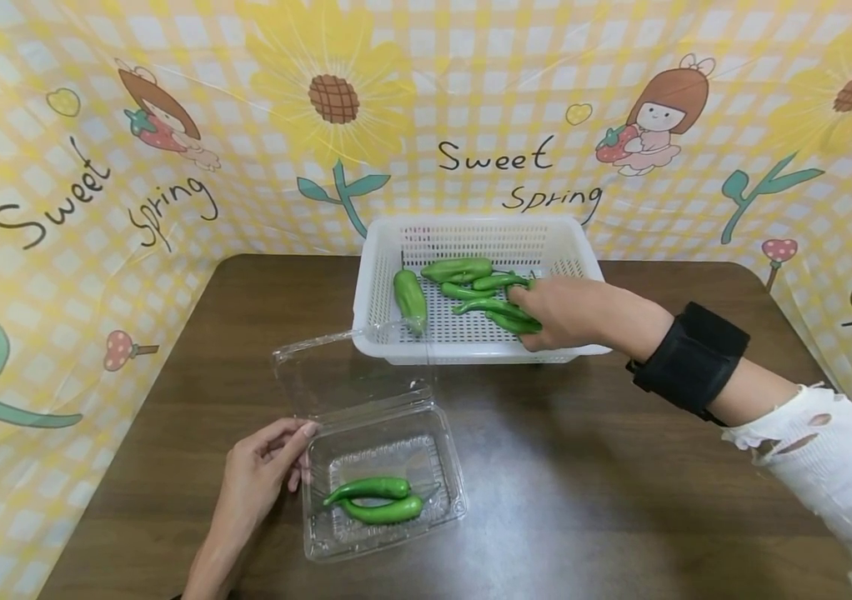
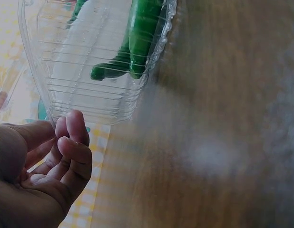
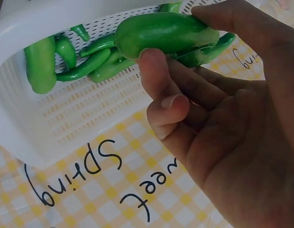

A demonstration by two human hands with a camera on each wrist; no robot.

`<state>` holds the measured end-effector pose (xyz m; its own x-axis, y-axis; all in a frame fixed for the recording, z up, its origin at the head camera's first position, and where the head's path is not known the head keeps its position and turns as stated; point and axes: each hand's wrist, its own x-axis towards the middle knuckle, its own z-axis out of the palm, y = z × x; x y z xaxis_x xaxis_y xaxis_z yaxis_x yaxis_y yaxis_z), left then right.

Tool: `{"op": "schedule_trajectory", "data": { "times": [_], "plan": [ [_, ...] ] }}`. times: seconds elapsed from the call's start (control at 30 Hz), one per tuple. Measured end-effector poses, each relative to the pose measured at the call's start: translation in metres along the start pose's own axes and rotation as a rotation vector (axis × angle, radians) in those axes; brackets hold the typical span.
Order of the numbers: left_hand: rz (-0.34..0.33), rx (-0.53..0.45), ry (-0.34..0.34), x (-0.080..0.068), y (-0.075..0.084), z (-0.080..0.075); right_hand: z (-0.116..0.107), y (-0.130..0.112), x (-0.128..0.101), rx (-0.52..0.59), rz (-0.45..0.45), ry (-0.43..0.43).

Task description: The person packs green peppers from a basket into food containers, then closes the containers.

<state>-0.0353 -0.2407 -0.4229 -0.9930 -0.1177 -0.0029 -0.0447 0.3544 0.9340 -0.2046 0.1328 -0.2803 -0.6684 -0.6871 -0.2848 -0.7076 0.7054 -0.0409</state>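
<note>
My left hand (image 1: 253, 471) pinches the rim of an open clear plastic clamshell box (image 1: 458, 475) near its hinge. Two slender green chili peppers (image 1: 388, 510) lie side by side inside the box. Over the right part of a white plastic basket (image 1: 471, 348), my right hand (image 1: 564, 310) reaches down among green peppers. In the right wrist view its thumb and fingers hold a thick green pepper (image 3: 161, 33). Around it in the basket lie several slender green peppers (image 3: 85, 66), a thick one (image 1: 411, 300) along the left wall and another (image 1: 458, 270) at the back.
A brown wooden table (image 1: 583, 492) carries the box and the basket. The raised transparent lid (image 1: 351, 375) leans toward the basket's front left corner. Behind and at the sides hangs a yellow checked cloth (image 1: 231, 167) with printed flowers and lettering. A black strap (image 1: 692, 358) circles my right wrist.
</note>
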Motion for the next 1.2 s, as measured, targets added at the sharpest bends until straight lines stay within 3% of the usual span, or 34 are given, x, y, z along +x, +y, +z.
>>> {"op": "schedule_trajectory", "data": {
  "times": [0.33,0.8,1.2],
  "plan": [
    [0.012,-0.001,-0.001,-0.001,0.000,0.000,0.000,-0.011,-0.013,-0.009,0.016,0.021],
    [0.006,-0.001,0.005,0.000,-0.001,0.000,0.007,-0.031,-0.033,0.022,-0.031,0.084],
    [0.018,0.003,0.001,0.001,-0.001,0.001,0.018,-0.050,-0.036,0.081,-0.054,0.084]
  ]
}}
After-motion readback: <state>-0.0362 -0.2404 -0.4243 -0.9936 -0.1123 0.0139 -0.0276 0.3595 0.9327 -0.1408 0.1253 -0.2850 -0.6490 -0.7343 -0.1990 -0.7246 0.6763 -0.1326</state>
